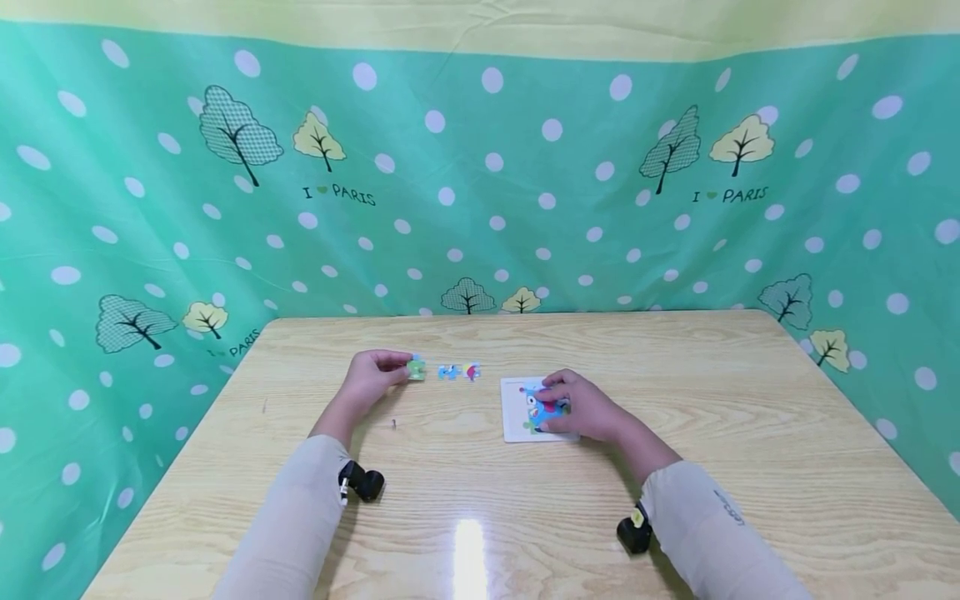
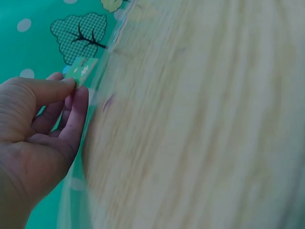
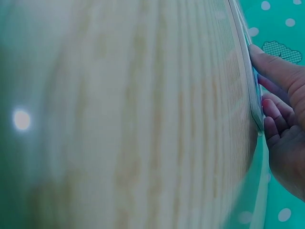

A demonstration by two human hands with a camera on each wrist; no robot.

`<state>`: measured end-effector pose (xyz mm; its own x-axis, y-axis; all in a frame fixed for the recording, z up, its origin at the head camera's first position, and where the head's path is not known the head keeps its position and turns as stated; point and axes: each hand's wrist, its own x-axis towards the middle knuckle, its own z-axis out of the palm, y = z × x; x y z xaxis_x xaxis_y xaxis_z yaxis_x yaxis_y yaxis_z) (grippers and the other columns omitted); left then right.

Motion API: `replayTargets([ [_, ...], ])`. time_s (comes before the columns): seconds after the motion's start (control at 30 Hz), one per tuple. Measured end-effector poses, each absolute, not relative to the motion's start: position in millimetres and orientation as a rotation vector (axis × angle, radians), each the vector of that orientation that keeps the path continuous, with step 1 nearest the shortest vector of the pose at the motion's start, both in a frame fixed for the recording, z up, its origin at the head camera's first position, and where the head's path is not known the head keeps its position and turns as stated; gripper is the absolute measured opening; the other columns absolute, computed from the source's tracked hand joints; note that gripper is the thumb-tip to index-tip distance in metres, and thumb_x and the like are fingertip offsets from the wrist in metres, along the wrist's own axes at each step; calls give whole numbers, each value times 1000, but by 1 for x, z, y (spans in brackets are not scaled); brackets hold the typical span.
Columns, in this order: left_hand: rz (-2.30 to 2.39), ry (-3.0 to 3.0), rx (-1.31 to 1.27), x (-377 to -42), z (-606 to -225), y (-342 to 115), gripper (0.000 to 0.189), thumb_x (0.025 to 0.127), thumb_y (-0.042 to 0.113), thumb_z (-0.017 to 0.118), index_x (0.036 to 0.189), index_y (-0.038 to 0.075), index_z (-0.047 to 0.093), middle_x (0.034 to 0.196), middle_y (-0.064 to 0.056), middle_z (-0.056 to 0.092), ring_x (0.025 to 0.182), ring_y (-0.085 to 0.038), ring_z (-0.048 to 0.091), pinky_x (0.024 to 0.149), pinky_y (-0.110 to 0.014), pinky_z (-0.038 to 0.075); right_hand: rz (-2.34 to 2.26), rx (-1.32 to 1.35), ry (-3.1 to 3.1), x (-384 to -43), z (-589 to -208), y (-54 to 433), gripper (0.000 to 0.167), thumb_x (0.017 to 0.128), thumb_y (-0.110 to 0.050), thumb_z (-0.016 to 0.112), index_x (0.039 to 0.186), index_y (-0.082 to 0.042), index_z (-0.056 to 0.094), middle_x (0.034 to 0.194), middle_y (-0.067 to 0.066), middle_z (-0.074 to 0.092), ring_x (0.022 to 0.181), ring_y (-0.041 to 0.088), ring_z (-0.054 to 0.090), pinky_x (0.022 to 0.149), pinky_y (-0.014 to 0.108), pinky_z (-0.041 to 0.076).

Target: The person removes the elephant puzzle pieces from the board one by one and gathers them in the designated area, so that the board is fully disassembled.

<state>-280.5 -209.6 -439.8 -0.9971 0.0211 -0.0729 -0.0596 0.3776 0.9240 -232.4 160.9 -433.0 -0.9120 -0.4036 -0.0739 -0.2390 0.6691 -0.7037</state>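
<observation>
Head view, left hand (image 1: 369,382) pinching green piece (image 1: 417,370), right hand (image 1: 587,408) spread on blue puzzle (image 1: 537,411).

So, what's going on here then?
Someone's left hand pinches a green jigsaw piece while their right hand rests on a white-bordered puzzle board. Two other jigsaw pieces lie on the wooden table between the hands. The right hand covers part of the board, so I can't tell how complete it is.

I see a pale left sleeve (image 1: 285,521) at lower left, matching right sleeve (image 1: 701,529) at lower right, dark lettering (image 1: 729,507), black wrist cameras (image 1: 371,486).
</observation>
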Motion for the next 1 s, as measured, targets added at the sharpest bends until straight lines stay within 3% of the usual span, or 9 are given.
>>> replayTargets([
  [0.63, 1493, 2708, 73, -283, -443, -210, 24, 86, 1, 72, 110, 0, 70, 100, -11, 70, 90, -19, 64, 70, -23, 54, -1072, -526, 2664, -233, -432, 160, 48, 80, -18, 82, 125, -11, 67, 137, 8, 47, 131, 33, 41, 109, 50, 33],
  [1.0, 1681, 2596, 68, -274, -440, -206, 31, 87, 6, 73, 117, 2, 68, 112, -12, 68, 101, -23, 62, 83, -27, 53, -1082, -520, 2667, -232, -433, 160, 48, 79, -16, 82, 125, -12, 68, 136, 8, 48, 130, 32, 42, 109, 49, 33],
])
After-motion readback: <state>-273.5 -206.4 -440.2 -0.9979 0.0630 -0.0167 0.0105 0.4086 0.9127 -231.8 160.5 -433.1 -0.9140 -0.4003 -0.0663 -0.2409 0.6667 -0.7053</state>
